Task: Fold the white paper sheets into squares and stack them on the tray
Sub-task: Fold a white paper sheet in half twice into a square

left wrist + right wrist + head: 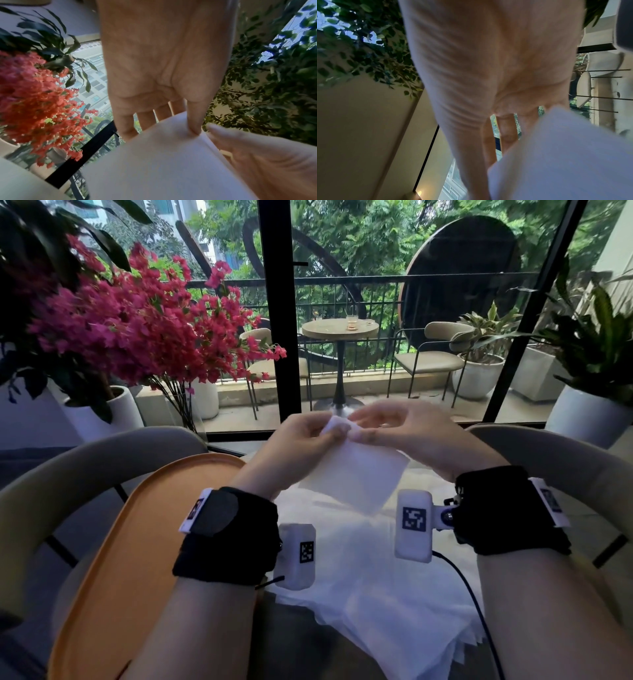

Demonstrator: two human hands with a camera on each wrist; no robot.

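Observation:
A folded white paper sheet (359,474) hangs in the air above the table, held at its top corner. My left hand (308,436) pinches that corner, thumb on top of the sheet (163,162) and fingers behind it. My right hand (387,422) meets it from the right and holds the same corner, with the sheet (565,155) lying across its fingers. A loose pile of unfolded white sheets (376,594) lies below my wrists. The orange tray (113,542) sits to the left, with nothing showing on its visible part.
Curved grey chair backs (85,474) ring the table on both sides. A vase of pink flowers (137,330) stands at the back left and a potted plant (596,412) at the back right. A black cable (472,594) trails from my right wrist.

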